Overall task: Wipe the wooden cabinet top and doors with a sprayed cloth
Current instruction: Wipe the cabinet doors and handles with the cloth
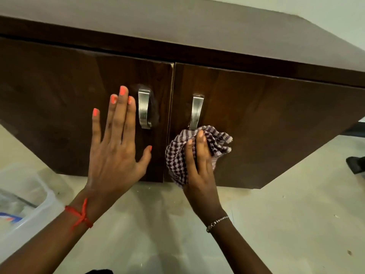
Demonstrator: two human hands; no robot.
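Head view. Midway through the doors, by the look of things: right hand (199, 165) bunched around a checked cloth (177, 155), fingers (200, 143) curled tight over the wad and pressing it against the right door (276, 119), just below and touching the foot of that door's metal handle (195, 111). Left hand (116, 141) laid flat on the left door (59, 105), fingers spread wide, holding nothing, just beside the other handle (144, 108), probably bracing that door shut. Faint smudging around the left handle, so likely more wiping due there. Cabinet top (177, 22) dull and hazy from this angle; wiped or not, cannot tell. No spray bottle in sight.

Dark, glossy wood veneer on both doors, narrow seam between them, pale chipped edge near the top of the seam. Pale, speckled floor (276, 224) below. Clear plastic bin (27, 210) at lower left, a dark object at the right edge, too cropped to identify.
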